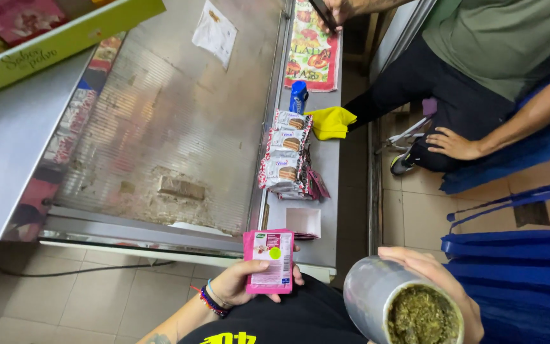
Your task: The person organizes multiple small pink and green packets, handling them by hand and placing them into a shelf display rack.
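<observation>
Left hand (237, 285) pinches an upright pink sachet (268, 261); right hand (444, 280) wraps a metal cup (377, 296) of green herb, lying at the sachet's four o'clock.

I hold a flat pink sachet (269, 261) upright at lower centre, and a metal cup (400, 304), full of green herb, lower right.

Small shop, glass-topped chest freezer (160, 127), stacked snack packets (286, 156) on its ledge, tiled floor (65, 299)
</observation>
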